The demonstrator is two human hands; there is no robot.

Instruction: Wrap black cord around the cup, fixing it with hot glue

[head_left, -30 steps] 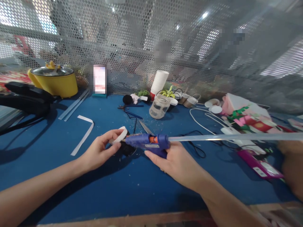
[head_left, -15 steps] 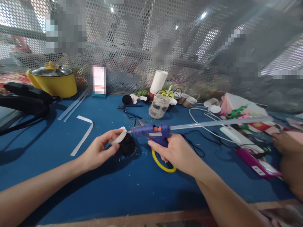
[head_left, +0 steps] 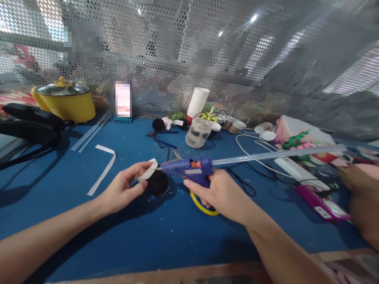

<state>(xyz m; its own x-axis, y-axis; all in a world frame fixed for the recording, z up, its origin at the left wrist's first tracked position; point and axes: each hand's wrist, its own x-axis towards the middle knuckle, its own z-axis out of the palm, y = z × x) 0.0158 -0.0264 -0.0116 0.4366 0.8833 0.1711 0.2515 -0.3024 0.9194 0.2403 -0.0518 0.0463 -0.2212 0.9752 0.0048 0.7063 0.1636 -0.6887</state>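
My left hand (head_left: 126, 188) pinches a white strip (head_left: 148, 172) against a dark, round black piece (head_left: 159, 182), whose exact kind I cannot make out. Wrapped round the handle of a blue hot glue gun (head_left: 189, 169) is my right hand (head_left: 220, 190). The gun's nozzle points left and meets the strip's right end, or comes very close to it. A long clear glue stick (head_left: 275, 154) juts out of the gun's back to the right. Under the gun and my right hand lies a yellow ring-shaped handle (head_left: 204, 205), partly covered.
On the blue table lie a bent white strip (head_left: 103, 169), pliers (head_left: 161, 139) and a clear jar (head_left: 197, 133). Behind are stacked paper cups (head_left: 198, 103), a phone (head_left: 122, 98) and a yellow pot (head_left: 71, 102). Cables, a power strip (head_left: 299, 172) and another person's arm (head_left: 363, 205) are at right.
The glue gun has shifted slightly left, its nozzle now closer against the white strip. My left hand keeps its hold almost unmoved.
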